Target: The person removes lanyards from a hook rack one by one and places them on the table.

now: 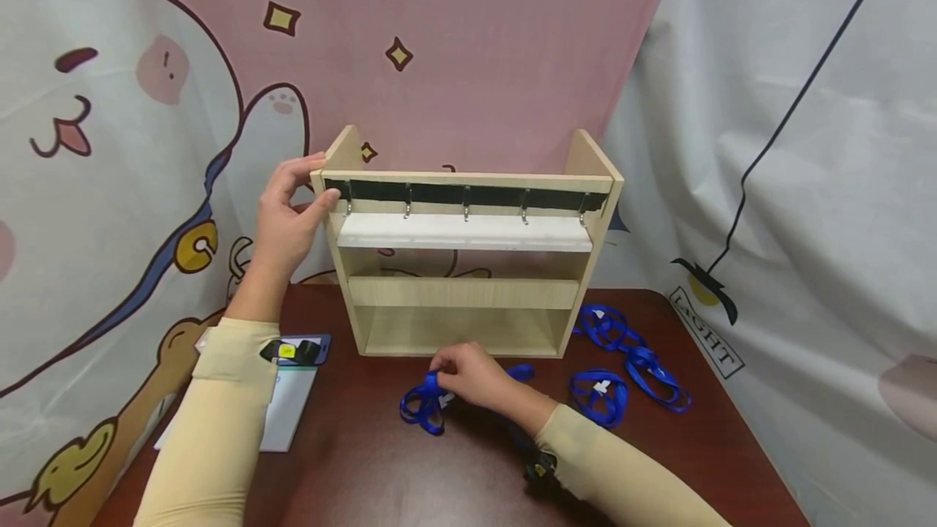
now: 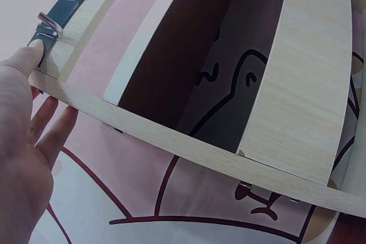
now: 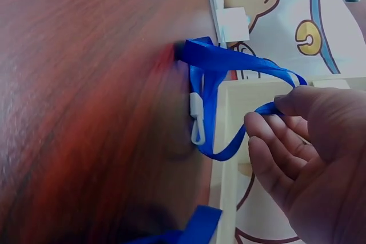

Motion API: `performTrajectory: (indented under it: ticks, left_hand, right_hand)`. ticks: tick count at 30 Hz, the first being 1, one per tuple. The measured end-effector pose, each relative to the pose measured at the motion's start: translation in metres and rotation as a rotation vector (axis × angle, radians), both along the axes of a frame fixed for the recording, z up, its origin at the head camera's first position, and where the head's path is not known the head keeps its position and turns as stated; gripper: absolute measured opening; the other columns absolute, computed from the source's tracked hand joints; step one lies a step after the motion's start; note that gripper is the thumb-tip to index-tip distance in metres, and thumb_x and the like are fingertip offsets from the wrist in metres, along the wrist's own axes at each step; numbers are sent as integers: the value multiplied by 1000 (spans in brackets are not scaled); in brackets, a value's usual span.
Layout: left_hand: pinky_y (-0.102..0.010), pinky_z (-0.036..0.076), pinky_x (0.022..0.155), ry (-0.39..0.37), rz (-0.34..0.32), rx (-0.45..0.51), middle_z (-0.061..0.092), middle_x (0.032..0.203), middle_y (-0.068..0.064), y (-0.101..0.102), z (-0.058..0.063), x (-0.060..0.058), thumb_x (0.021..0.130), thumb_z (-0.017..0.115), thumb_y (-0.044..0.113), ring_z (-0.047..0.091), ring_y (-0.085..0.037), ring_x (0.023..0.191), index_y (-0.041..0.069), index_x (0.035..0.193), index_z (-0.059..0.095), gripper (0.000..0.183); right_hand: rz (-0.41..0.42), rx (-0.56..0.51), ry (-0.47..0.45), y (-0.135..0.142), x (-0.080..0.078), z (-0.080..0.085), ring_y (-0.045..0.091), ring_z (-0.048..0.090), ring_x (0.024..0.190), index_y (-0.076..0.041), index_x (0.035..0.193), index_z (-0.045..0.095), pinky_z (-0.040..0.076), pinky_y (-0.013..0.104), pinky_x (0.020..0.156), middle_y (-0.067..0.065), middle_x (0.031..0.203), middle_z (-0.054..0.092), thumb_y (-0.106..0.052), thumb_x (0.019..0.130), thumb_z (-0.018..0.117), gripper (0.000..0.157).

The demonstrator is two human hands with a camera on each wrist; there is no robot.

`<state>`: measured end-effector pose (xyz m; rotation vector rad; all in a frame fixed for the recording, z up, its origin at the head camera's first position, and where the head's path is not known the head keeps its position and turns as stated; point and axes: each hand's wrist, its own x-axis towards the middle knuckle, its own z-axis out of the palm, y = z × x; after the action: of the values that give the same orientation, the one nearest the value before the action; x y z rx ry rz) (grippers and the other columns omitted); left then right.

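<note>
A light wooden rack (image 1: pixel 461 293) stands upright on the table, with a black strip (image 1: pixel 439 195) and several metal hooks (image 1: pixel 466 214) along its upper front. My left hand (image 1: pixel 289 218) grips the rack's upper left corner. The left wrist view shows the thumb (image 2: pixel 35 52) on the end of the strip and the other fingers at the outer side of the panel. In front of the rack, my right hand (image 1: pixel 476 381) pinches a looped blue lanyard (image 1: pixel 420 405) between thumb and fingertips. A white plastic clip (image 3: pixel 197 112) dangles from that lanyard.
More blue lanyards (image 1: pixel 600 401) lie coiled on the dark red table (image 1: pixel 366 470) to the right. At the left, partly behind my left forearm, are a flat white item (image 1: pixel 293 409) and a blue-edged one (image 1: pixel 322 348). Printed cloth (image 1: pixel 468 47) hangs behind the rack.
</note>
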<state>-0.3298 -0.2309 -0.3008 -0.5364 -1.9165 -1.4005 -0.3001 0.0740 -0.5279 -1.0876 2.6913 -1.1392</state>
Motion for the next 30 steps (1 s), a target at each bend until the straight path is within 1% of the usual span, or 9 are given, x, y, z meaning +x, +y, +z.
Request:
performTrajectory:
  ticks: [3, 6, 10, 13, 18, 22, 25, 30]
  left_hand:
    - [-16, 58, 91, 2, -10, 5, 60, 155, -10, 0, -1, 0, 103, 76, 0, 59, -16, 130, -6, 141, 65, 40]
    - [-16, 58, 91, 4, -5, 2, 59, 155, -10, 0, -1, 0, 103, 76, 0, 59, -16, 130, -5, 141, 65, 40]
    - [-16, 58, 91, 10, 5, -3, 60, 155, -10, 0, 0, 0, 103, 76, -1, 59, -14, 129, -5, 140, 65, 39]
    - [-15, 58, 91, 17, -1, 1, 60, 154, -11, 0, 0, 0, 102, 75, -3, 59, -14, 128, -6, 140, 65, 39]
    - [-15, 58, 91, 18, -5, 1, 60, 154, -11, 1, 1, 1, 102, 75, -3, 59, -13, 129, -6, 140, 66, 39]
    - [-15, 58, 90, 18, -1, -1, 60, 154, -10, 1, 1, 1, 102, 76, -3, 59, -14, 129, -5, 140, 66, 39]
    - [-15, 58, 90, 19, 1, 1, 60, 154, -10, 1, 0, 0, 102, 76, -3, 59, -14, 129, -5, 140, 66, 39]
    - [-15, 58, 90, 14, -4, 5, 60, 154, -9, 0, -1, -1, 102, 76, -1, 59, -14, 130, -4, 141, 66, 40]
  right_hand:
    - [-12, -6, -27, -4, -1, -3, -1, 60, 73, -15, 96, 81, 53, 20, 69, -14, 83, 73, -4, 93, 78, 12]
    - [-25, -19, -36, -8, -2, -8, -2, 59, 70, -13, 95, 80, 53, 19, 66, -13, 81, 72, -3, 93, 77, 11]
    - [-57, -32, -68, -13, -3, -14, -2, 59, 60, -11, 94, 79, 54, 19, 57, -13, 76, 70, -5, 96, 77, 7]
    - [-88, -43, -115, -17, -3, -16, 0, 60, 55, -11, 94, 79, 54, 20, 53, -12, 74, 70, -8, 99, 78, 6]
    - [-124, -74, -173, -20, -2, -18, 6, 63, 56, -9, 94, 79, 54, 21, 52, -8, 76, 72, -6, 99, 79, 6]
    - [-133, -81, -201, -20, -2, -19, 9, 64, 56, -5, 95, 79, 54, 21, 51, -5, 77, 73, -7, 99, 79, 4]
    - [-133, -85, -212, -20, -2, -18, 12, 66, 58, -3, 97, 79, 54, 21, 52, -6, 77, 73, -7, 99, 79, 5]
    - [-139, -91, -220, -18, -1, -16, 19, 71, 61, -4, 99, 79, 57, 22, 53, -8, 79, 72, -9, 100, 78, 5]
